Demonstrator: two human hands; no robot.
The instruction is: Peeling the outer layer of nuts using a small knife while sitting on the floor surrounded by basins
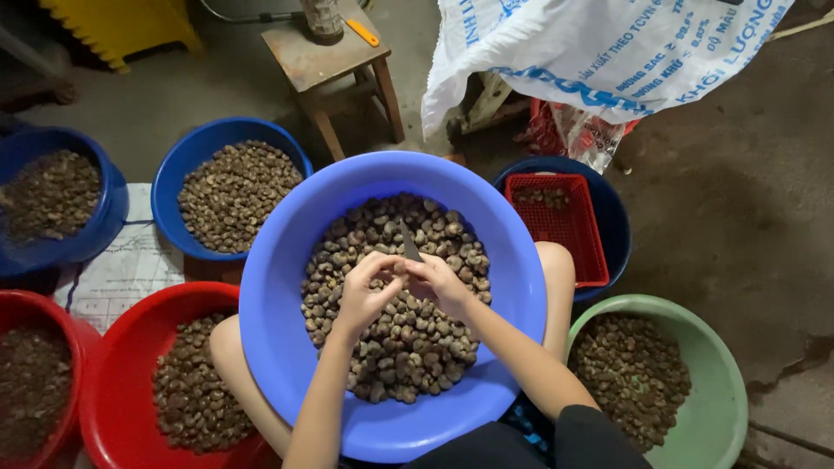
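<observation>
Both hands, left hand (365,291) and right hand (439,280), pinch one nut (400,267) with a small blade (410,243); the blue basin (287,287) (piled high) looks mostly unworked.

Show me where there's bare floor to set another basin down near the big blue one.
Bare floor lies right of the dark blue basin and above the green basin. A smaller patch lies between the wooden stool and yellow crate. The left side is crowded with basins.

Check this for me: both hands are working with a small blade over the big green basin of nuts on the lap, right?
Not quite. The basin on the lap is blue, as the head view shows; the green one sits aside. The hands, left and right, do meet there at a small blade.
</observation>
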